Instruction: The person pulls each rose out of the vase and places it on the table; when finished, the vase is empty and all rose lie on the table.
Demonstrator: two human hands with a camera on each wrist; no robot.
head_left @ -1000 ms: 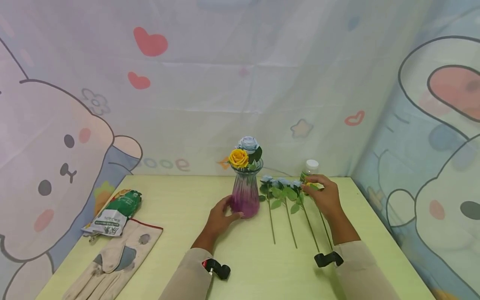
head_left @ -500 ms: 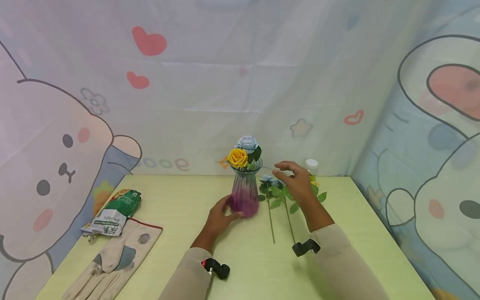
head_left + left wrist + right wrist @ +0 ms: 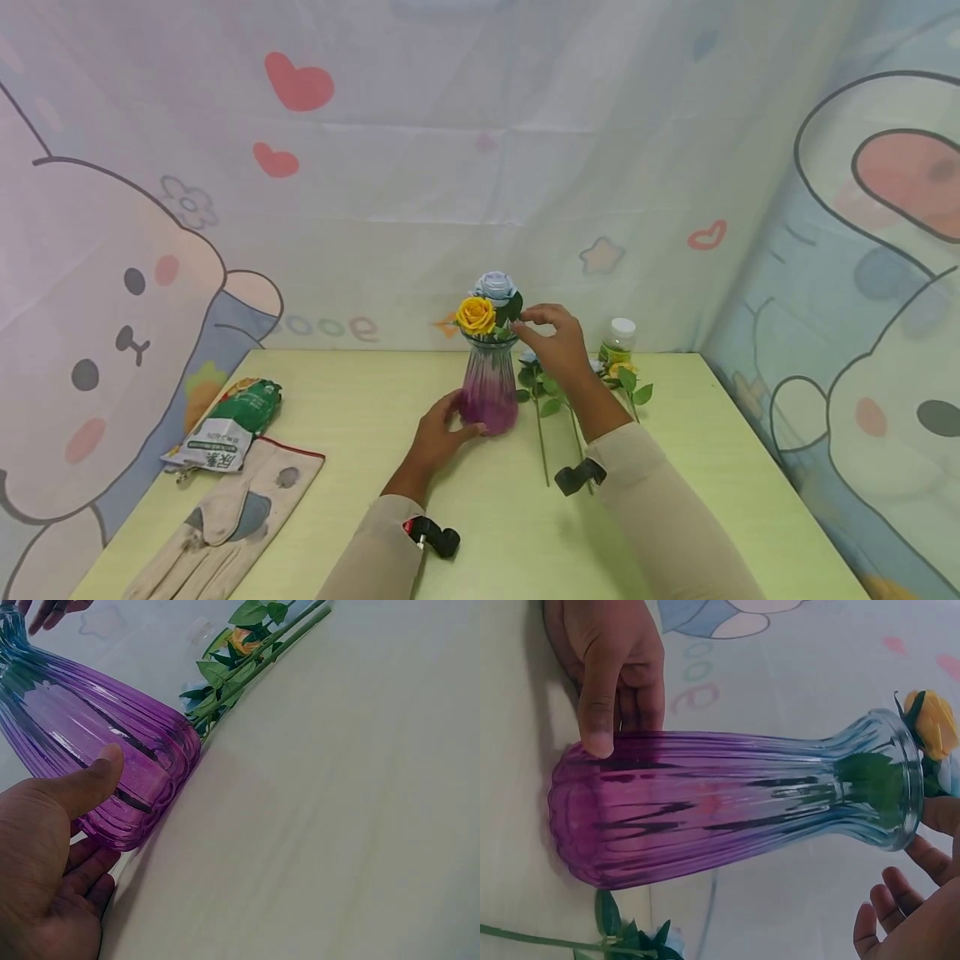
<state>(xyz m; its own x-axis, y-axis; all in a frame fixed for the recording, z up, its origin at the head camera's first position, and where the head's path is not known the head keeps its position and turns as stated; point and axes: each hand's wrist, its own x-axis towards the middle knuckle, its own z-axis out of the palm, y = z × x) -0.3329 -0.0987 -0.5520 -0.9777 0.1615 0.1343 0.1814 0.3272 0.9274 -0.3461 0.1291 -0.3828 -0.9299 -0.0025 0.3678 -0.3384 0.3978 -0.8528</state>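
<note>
A ribbed glass vase (image 3: 490, 392), purple at its base and bluish at its mouth, stands upright on the table. It holds a yellow rose (image 3: 476, 317) and a light blue rose (image 3: 495, 287) with dark leaves. My left hand (image 3: 438, 433) grips the vase low on its left side, with the thumb (image 3: 94, 780) across the glass in the left wrist view. Beside the mouth is my right hand (image 3: 557, 337), its thumb and forefinger slightly apart at the rim (image 3: 907, 780) and leaves. Several loose roses with green stems (image 3: 542, 442) lie right of the vase, partly hidden by my right arm.
A small bottle with a white cap (image 3: 622, 328) stands at the back right, behind a lying yellow rose (image 3: 621, 367). On the left, a green and white packet (image 3: 232, 425) overlaps a pale work glove (image 3: 232, 508). A printed curtain (image 3: 420, 183) hangs behind the table.
My right hand has moved left from the lying roses and the bottle to the vase's mouth. The left hand and the vase have stayed put.
</note>
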